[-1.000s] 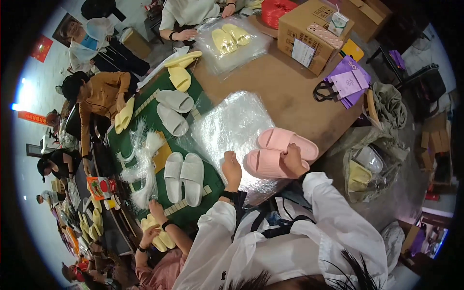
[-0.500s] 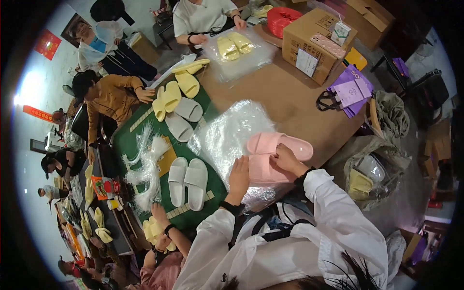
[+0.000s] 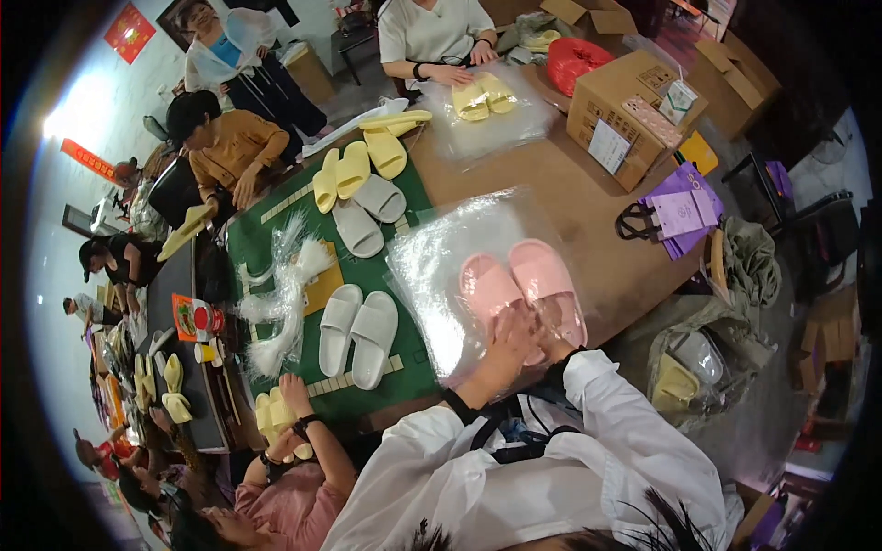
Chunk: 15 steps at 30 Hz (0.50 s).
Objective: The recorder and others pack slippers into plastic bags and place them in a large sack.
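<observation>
Two pink slippers lie side by side, toes pointing away from me, over a stack of clear plastic bags (image 3: 441, 248). My left hand (image 3: 511, 342) is closed at the heel end of the left pink slipper (image 3: 489, 285), its fingers lying over the footbed. Close beside it, my right hand (image 3: 557, 343) is closed on the heel end of the right pink slipper (image 3: 542, 266); some of its fingers are hidden. Whether plastic covers any part of the slippers, I cannot tell.
A green mat (image 3: 418, 317) at left carries white slippers (image 3: 371, 338), grey slippers (image 3: 358, 227), yellow slippers (image 3: 352, 169) and white stringy strands (image 3: 292, 285). Several people sit or stand around. A cardboard box (image 3: 625, 115) and purple bags (image 3: 680, 213) stand at the right.
The pink slippers have turned from lying sideways to pointing away from me. My left hand has moved right onto one slipper. The view has shifted slightly.
</observation>
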### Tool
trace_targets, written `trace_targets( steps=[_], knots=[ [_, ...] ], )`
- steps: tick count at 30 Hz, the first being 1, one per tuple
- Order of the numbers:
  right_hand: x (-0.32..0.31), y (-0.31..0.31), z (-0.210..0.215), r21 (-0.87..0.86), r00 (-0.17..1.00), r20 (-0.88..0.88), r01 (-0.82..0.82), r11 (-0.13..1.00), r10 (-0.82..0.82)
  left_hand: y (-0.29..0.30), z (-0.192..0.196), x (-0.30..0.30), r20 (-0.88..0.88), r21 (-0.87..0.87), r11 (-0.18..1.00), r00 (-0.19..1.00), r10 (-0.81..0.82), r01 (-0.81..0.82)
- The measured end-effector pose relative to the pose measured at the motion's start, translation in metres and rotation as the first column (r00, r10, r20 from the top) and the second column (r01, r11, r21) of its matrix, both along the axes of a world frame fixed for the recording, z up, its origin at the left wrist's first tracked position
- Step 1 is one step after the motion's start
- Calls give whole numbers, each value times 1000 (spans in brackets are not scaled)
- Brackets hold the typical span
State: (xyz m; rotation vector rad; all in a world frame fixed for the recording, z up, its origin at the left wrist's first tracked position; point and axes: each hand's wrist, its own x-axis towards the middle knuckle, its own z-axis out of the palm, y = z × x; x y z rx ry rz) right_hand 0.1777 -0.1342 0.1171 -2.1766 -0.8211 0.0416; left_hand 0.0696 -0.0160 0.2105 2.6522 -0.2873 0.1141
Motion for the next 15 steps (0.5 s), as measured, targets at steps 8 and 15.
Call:
trace_targets(
  steps=[8,15],
  knots=[
    [72,-17,27,389,874,-462,47,920,150,-29,7,-10,-53,-578,816,997,-51,12],
    [65,-96,7,579,451,-762,155,800,464,-16,101,27,110,-830,550,994,11,86]
  ],
)
